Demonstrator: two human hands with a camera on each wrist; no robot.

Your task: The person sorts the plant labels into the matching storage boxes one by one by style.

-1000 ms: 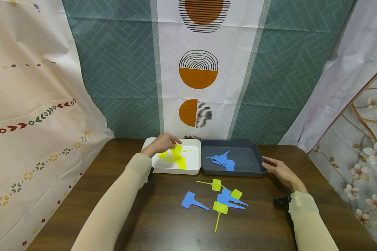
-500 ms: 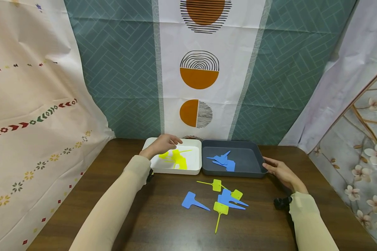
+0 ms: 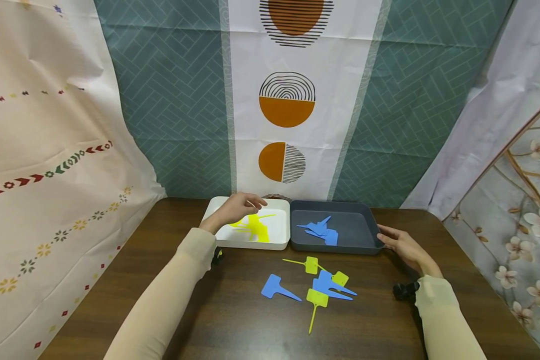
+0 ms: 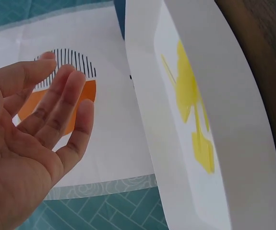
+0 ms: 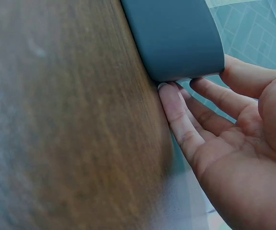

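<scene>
My left hand (image 3: 239, 207) hovers above the white tray (image 3: 279, 232) with nothing in it; the left wrist view shows its fingers loosely bent and apart. Inside that tray lies a heap of yellow plant labels (image 3: 257, 230). At the grey tray's (image 3: 357, 227) right end, my right hand (image 3: 402, 246) rests its fingertips against the wall, with the thumb near the rim. Blue plant labels (image 3: 330, 237) lie in the grey tray. In front of both trays, on the table, are loose yellow plant labels (image 3: 317, 298) and blue plant labels (image 3: 271, 285), some overlapping.
The trays stand side by side at the back of the dark wooden table (image 3: 234, 320). Behind them hangs a patterned cloth (image 3: 184, 125). More cloth borders the left (image 3: 72, 200) and right sides.
A yellow label beneath my left fingers one second ago now lies lower among the heap. My left hand has risen slightly and shifted right. The right hand stays at the grey tray.
</scene>
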